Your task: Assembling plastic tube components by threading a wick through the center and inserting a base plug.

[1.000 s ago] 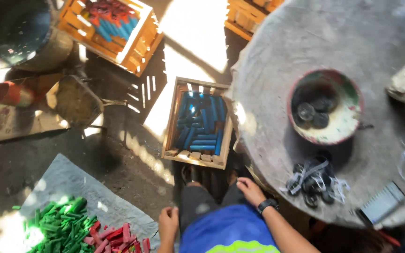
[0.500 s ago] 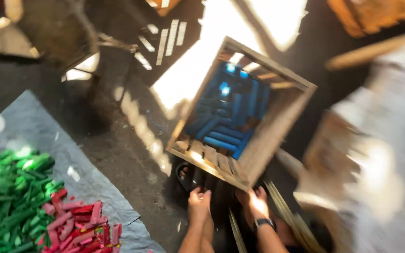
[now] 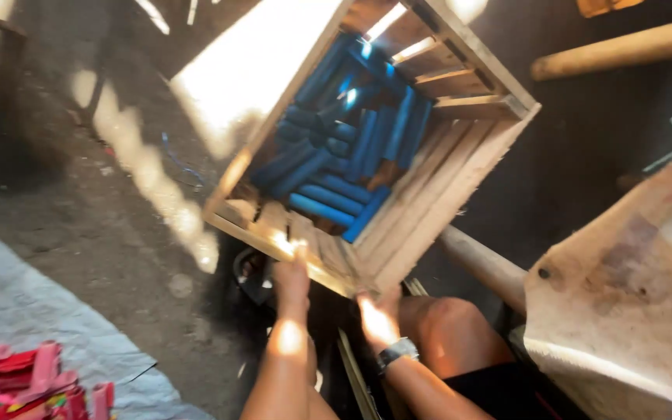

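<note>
A slatted wooden crate [image 3: 445,183] sits on the dirt ground ahead of my knees, holding several blue cylindrical sticks [image 3: 344,163]. My left hand [image 3: 291,281] grips the crate's near rim at its lower left. At the near corner of the same rim my right hand [image 3: 376,315], with a watch on its wrist, holds the wood. The crate appears tilted, its open top facing me. Part of both hands lies in bright sunlight.
A grey sheet [image 3: 48,319] at the lower left carries a pile of red sticks [image 3: 33,381]. A worn pale table edge [image 3: 624,303] stands at the right, with a round wooden pole [image 3: 480,260] beneath it and another pole [image 3: 616,50] at the upper right.
My view has dropped closer to the crate. Both hands moved from near my lap up to the crate's near rim and took hold of it; the green sticks left the view.
</note>
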